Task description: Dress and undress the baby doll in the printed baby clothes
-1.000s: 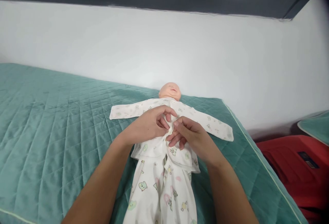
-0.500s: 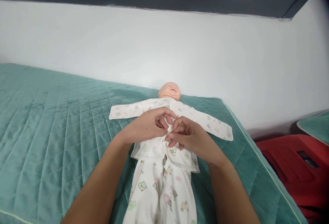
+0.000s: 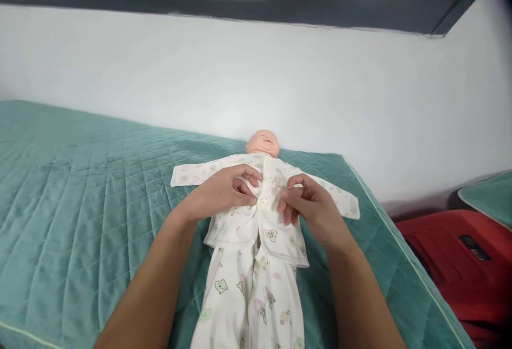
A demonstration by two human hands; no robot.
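Observation:
A baby doll [image 3: 263, 143] lies on its back, dressed in a white printed jacket [image 3: 276, 242] and matching pants [image 3: 236, 290]. At the middle of the jacket front a white button [image 3: 263, 202] shows between my hands. My left hand [image 3: 232, 191] rests on the jacket just left of the button, thumb and forefinger apart and touching the cloth near the front edge. To the right of the button, my right hand [image 3: 306, 205] hovers over or lightly touches the jacket, fingers loosely curled and apart from the button. Below it, the lower front edges part slightly.
A green quilted cover [image 3: 100, 205] lies under the doll, its piped edge running down the right side. Behind stands a white wall [image 3: 200, 71], with a dark metal frame [image 3: 240, 2] overhead. A red plastic object [image 3: 448, 263] sits beyond the right edge.
My right hand has drawn away to the right from the jacket's middle, and my left hand has shifted slightly left. The button that my fingers covered now shows.

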